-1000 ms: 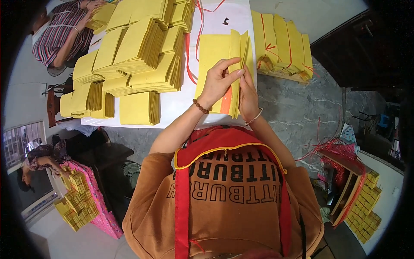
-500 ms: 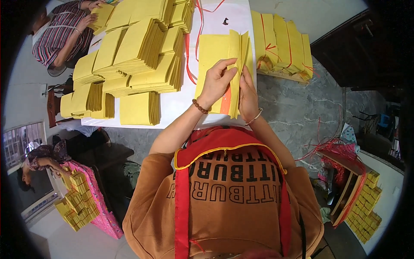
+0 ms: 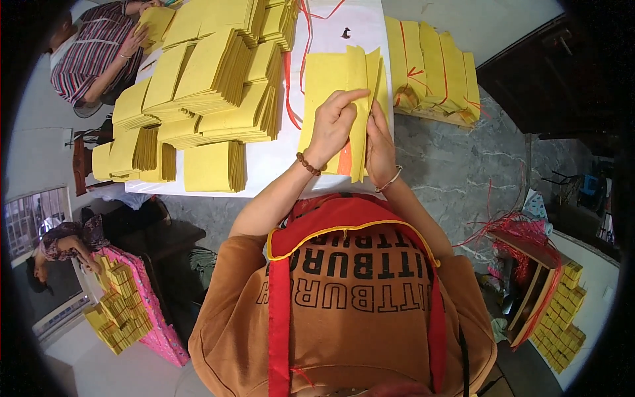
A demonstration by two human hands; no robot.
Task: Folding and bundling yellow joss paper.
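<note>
Two hands at work on yellow paper, both near where they were half a second ago. Left hand: index finger now straight, laid across the folded paper; earlier, finger and thumb were bent toward each other at the fold. Whether it pinches the paper cannot be told. Right hand: no clear shift; closed around the paper's right side, far fingers hidden. Upper end of the front flap leans further left than before, showing a broader face.

Folded paper: between the hands, reaching above and below them; matte, thin, several layers, tall and narrow, edges fanned apart at the upper end. It rests over flat yellow paper, a wide rectangle with a smooth face. Glossy orange-red strip shows just below the left hand.

Left of the hands: piled stacks of the same paper, folded, with ridged, layered edges, on a smooth white table. Flat red ribbon lies between stacks and left hand. Right of the hands, past the table edge: upright bundles tied with red ribbon, above grey veined floor.
</note>
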